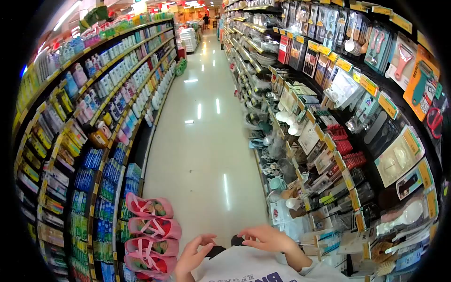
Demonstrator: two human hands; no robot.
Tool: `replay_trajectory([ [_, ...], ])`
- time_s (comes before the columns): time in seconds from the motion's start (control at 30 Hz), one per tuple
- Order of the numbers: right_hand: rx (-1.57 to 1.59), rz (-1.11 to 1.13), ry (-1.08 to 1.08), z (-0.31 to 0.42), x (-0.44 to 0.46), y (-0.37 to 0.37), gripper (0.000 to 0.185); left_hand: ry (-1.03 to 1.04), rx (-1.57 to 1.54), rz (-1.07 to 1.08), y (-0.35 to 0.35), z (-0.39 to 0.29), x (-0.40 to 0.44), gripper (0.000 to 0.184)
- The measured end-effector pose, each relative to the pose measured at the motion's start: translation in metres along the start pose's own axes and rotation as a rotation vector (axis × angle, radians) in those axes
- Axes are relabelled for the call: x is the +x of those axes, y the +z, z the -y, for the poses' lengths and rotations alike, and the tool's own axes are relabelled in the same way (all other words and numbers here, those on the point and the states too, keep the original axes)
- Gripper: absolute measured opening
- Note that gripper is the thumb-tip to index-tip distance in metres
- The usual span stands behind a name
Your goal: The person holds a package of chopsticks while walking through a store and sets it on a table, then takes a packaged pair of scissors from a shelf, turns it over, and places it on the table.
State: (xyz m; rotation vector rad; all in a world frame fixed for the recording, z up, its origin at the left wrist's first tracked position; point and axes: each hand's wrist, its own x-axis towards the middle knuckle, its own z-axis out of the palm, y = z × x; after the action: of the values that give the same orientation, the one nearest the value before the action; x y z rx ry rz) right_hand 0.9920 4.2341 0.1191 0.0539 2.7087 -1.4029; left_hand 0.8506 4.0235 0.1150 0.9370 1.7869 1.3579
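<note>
My left hand (pixel 196 250) is held low in front of my body, its thumb and fingers apart, with nothing visible in it. My right hand (pixel 267 238) is raised beside it with its fingers stretched loosely toward the left, also holding nothing that I can see. The hands do not touch. Both are in front of my white shirt (pixel 239 268) with dark lettering. Nearest to my left hand are several pink items with white straps (pixel 152 232), stacked along the left shelf; their exact kind is unclear.
A shelf of bottles and boxed goods (pixel 101 113) lines the left side. On the right, a rack holds packaged kitchen tools, including a red peeler (pixel 403 61) and white spoons (pixel 350 44). The shiny tiled floor (pixel 197 155) runs between them toward a distant person (pixel 206 21).
</note>
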Motion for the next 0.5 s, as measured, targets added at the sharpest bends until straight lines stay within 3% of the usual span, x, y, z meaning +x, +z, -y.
replay_trajectory([
  [0.07,0.108,-0.050,-0.016,-0.014,0.005,-0.003,0.026,-0.098,-0.076,0.070,0.004,0.004,0.022,0.025],
  [0.2,0.117,-0.150,0.034,-0.033,0.020,-0.025,0.026,-0.100,-0.047,0.207,0.004,0.002,0.078,0.026],
  [0.4,0.073,-0.303,0.164,-0.054,0.044,-0.072,0.027,-0.001,-0.001,0.327,-0.008,-0.006,0.185,0.026],
  [0.47,0.114,-0.339,0.246,-0.074,0.052,-0.086,0.029,0.045,0.010,0.375,-0.014,-0.003,0.223,0.027],
  [0.5,0.176,-0.344,0.385,-0.078,0.057,-0.098,0.032,0.076,0.026,0.401,-0.017,-0.001,0.244,0.028],
])
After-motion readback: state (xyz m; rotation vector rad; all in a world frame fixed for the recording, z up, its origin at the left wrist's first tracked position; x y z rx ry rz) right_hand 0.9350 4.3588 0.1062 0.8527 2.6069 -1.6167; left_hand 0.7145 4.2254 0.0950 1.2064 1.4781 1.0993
